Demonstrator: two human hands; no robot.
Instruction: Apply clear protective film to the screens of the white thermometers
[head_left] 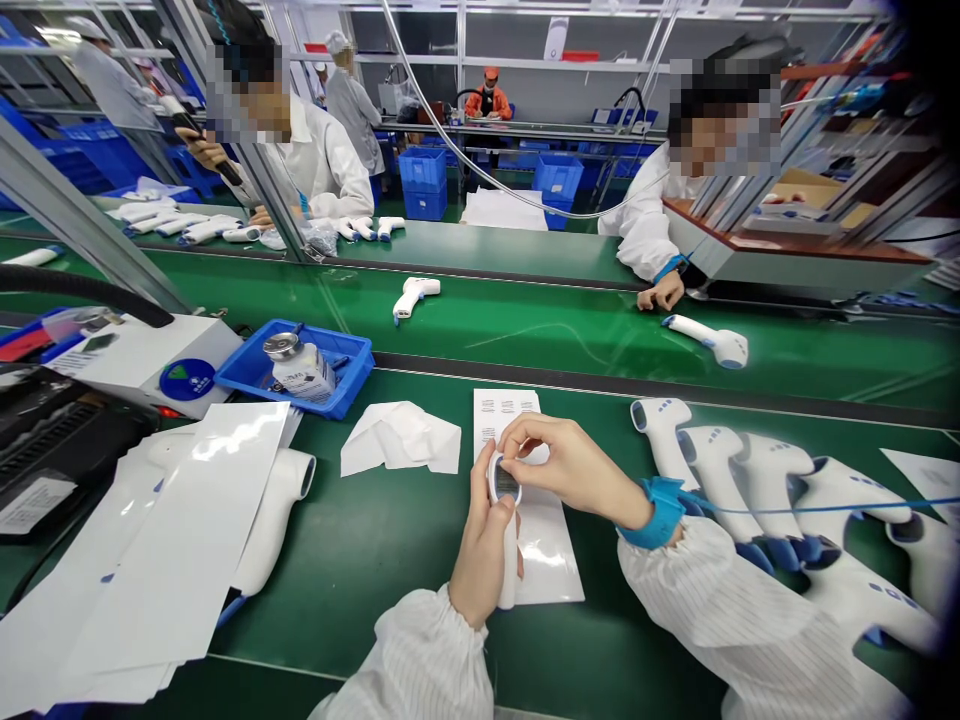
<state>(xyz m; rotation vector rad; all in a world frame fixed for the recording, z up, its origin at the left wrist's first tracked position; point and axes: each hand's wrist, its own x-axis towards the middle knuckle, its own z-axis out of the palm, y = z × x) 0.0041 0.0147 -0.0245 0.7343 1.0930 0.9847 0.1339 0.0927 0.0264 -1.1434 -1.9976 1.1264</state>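
On the head view, work seems centred on the dark end face of the white handheld device [508, 565], held above the printed sheet [553, 570]. The left hand [480, 560] wraps its body; the right hand [559, 462] curls in, fingertips at the rim, pinching what, I can't tell. Next calls for steadiness, I'd judge.

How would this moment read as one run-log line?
left hand: holding white device | right hand: touching device's oval end | below hands: label sheet | nearby: crumpled tissue, similar devices
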